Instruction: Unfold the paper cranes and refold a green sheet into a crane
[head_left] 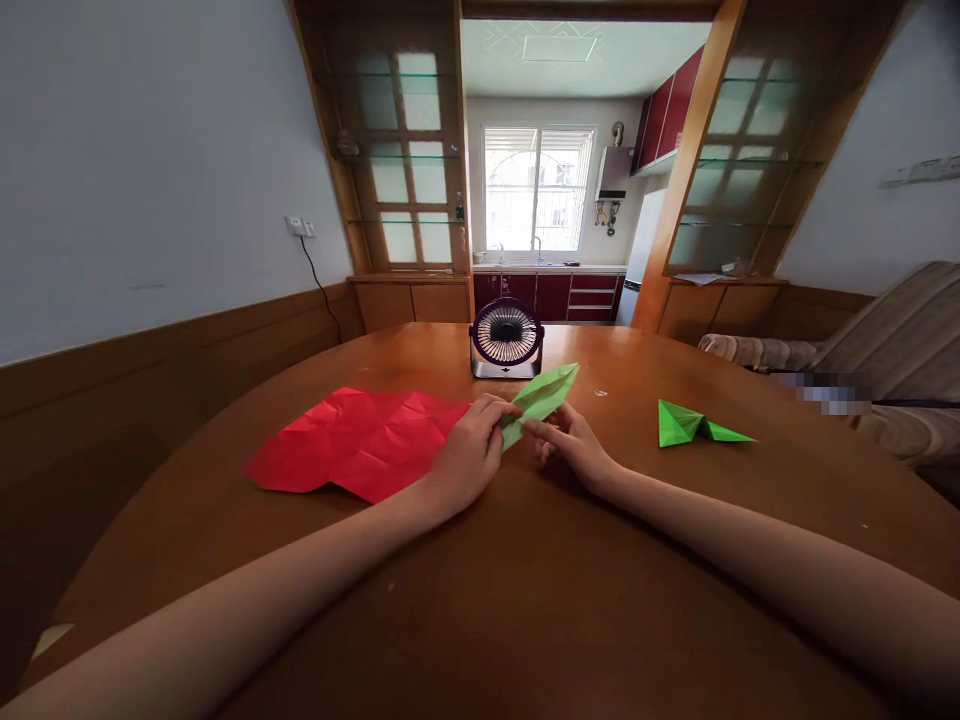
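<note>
A long, narrow folded piece of light green paper point(546, 392) lies slanted over the round wooden table point(525, 600), its tip toward the fan. My left hand point(469, 455) pinches its near end with thumb and fingers. My right hand point(574, 445) rests beside it, fingertips touching the paper's lower edge. A creased red paper sheet point(352, 440) lies flat just left of my left hand. A finished bright green folded figure point(694, 424) sits on the table to the right, apart from both hands.
A small dark purple desk fan point(506, 338) stands at the table's far side behind the paper. A sofa point(885, 370) is at the right. Wood-panelled wall runs along the left, and a kitchen opens beyond.
</note>
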